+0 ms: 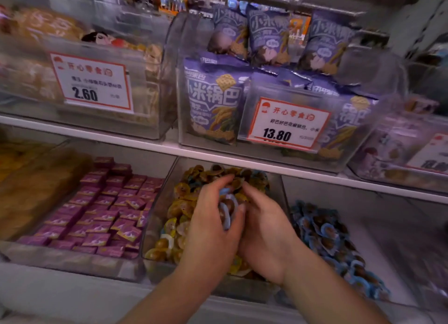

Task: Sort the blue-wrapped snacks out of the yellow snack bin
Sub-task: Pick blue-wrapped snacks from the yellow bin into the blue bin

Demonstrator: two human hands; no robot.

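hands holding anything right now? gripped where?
Left hand grips a bunch of blue-wrapped snacks by their edges over the yellow snack bin. Right hand cups them; its grip can't be told.

**A snack shop's shelves**

This is a shop. Clear bins line a white shelf board (218, 157), and above it hang printed price cards (288, 123) reading 2.60 and 13.80. Purple snack bags (213, 100) stand above it; purple sachets (101, 209) fill a bin below.

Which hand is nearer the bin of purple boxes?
Left. The left hand is over the yellow snack bin beside the purple boxes; the right hand is farther away.
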